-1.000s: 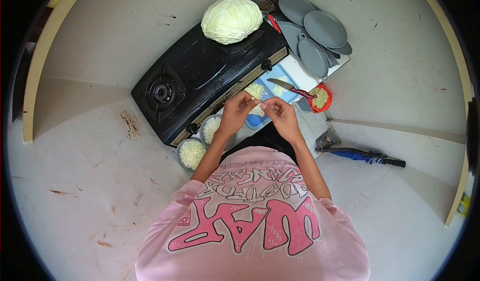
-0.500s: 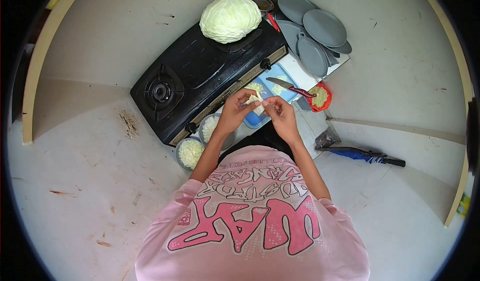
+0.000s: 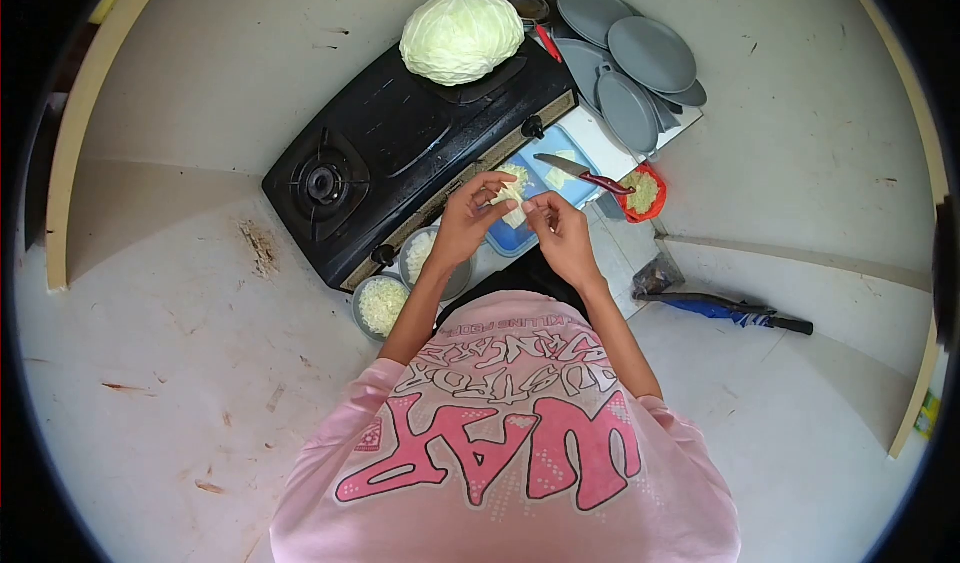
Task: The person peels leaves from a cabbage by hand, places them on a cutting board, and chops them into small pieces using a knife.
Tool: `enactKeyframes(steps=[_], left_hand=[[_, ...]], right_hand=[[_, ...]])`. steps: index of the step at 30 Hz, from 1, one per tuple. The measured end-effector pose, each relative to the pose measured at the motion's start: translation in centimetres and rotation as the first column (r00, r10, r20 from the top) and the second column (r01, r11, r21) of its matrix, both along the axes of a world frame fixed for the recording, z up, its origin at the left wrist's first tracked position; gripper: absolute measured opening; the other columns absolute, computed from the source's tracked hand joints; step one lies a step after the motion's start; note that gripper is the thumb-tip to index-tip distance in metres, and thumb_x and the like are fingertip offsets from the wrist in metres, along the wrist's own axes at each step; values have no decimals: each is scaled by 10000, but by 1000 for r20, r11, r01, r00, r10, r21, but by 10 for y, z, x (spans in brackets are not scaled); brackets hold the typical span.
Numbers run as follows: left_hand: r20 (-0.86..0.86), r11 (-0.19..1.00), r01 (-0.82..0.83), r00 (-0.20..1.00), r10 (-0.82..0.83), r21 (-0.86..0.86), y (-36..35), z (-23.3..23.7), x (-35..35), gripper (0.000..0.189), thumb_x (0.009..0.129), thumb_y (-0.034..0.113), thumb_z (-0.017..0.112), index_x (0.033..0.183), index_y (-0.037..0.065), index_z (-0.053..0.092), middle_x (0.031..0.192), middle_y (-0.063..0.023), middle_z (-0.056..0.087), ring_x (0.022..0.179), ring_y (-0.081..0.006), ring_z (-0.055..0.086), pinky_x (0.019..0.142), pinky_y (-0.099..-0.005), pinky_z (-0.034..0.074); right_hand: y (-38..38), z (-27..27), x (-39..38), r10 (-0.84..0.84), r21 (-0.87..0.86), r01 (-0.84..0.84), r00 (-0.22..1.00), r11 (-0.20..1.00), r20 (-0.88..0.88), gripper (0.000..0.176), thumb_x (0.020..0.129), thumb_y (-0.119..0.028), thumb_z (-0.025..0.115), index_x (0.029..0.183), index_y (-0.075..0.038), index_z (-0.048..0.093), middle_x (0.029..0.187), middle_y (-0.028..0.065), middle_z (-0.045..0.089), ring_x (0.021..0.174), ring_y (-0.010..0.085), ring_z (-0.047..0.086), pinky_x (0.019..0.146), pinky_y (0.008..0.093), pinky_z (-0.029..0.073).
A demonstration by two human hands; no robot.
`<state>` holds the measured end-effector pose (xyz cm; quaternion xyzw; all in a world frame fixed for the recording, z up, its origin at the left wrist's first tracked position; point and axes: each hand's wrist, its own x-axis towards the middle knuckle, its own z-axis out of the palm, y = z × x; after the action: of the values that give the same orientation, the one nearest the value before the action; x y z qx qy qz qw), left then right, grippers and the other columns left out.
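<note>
Pale cabbage pieces [image 3: 511, 195] are pinched between my two hands, above a blue tray [image 3: 522, 241]. My left hand [image 3: 471, 215] grips them from the left, fingers curled. On their right edge, my right hand [image 3: 556, 225] closes thumb and fingertips. Shredded and flat bits of cabbage lie in the tray under and beyond my hands. A knife [image 3: 575, 170] with a dark red handle rests across the tray, its handle reaching over a red container [image 3: 643, 196] of chopped greens. Two grey bowls of chopped cabbage [image 3: 382, 306] stand beside my left forearm.
A black two-burner stove [image 3: 390, 143] lies behind my hands, with a whole cabbage [image 3: 461, 36] on its far end. Grey plates [image 3: 651, 55] are piled at the back right, near a dark pan [image 3: 522, 1]. A folded blue umbrella [image 3: 715, 309] lies at the right.
My fingers have shifted slightly around the cabbage pieces, which look more spread out at the top. The other things stay in place.
</note>
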<state>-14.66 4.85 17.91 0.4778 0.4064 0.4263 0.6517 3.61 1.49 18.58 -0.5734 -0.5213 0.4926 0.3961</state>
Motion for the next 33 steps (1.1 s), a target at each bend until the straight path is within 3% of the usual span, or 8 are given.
enactKeyframes(steps=[11,14,17,20,23,33], left_hand=[[83,999,-28,996,26,30,0,-9,3,343,945,-43,675,1274,28,608,1164,-33,589,1010,-86,601,898,-231,478],[115,998,-61,992,58,19,0,-9,3,362,948,-42,671,1297,23,597,1259,-57,595,1026,-95,604,909,-238,482],[65,997,-71,995,72,-8,0,7,4,351,954,-2,679,1299,22,620,1253,-70,625,1131,-109,597,968,-261,464],[82,996,54,995,-49,-69,0,-2,-4,289,962,15,676,1249,9,654,1189,-71,684,1089,-106,630,954,-256,475],[73,999,22,997,-18,-43,-1,-9,-6,226,962,19,682,1186,-8,678,1075,-43,710,1005,-104,653,916,-249,492],[-9,1000,29,1000,-29,-9,-2,-11,-13,223,962,12,688,1184,-4,668,1072,-38,676,958,-72,634,881,-231,488]], right_hand=[[1,2,1,23,9,-24,999,1000,35,224,1034,-188,628,981,28,654,764,29,636,704,78,567,645,256,439],[1,2,0,22,8,-22,999,1000,30,222,1022,-181,632,966,33,656,751,69,653,684,119,590,644,287,457],[0,1,-1,31,19,-31,999,999,30,230,1020,-185,626,963,35,657,745,90,665,674,142,602,646,304,465],[-1,-3,1,66,-3,-66,998,998,22,239,1050,-193,595,974,28,642,758,47,633,707,105,587,665,273,462],[-4,-4,1,81,-44,-81,997,996,-10,249,1069,-202,573,979,21,635,769,24,616,731,84,579,686,251,462],[-8,-7,-8,46,-38,-49,996,998,-80,240,998,-218,680,972,20,679,785,52,677,707,89,574,682,262,467]])
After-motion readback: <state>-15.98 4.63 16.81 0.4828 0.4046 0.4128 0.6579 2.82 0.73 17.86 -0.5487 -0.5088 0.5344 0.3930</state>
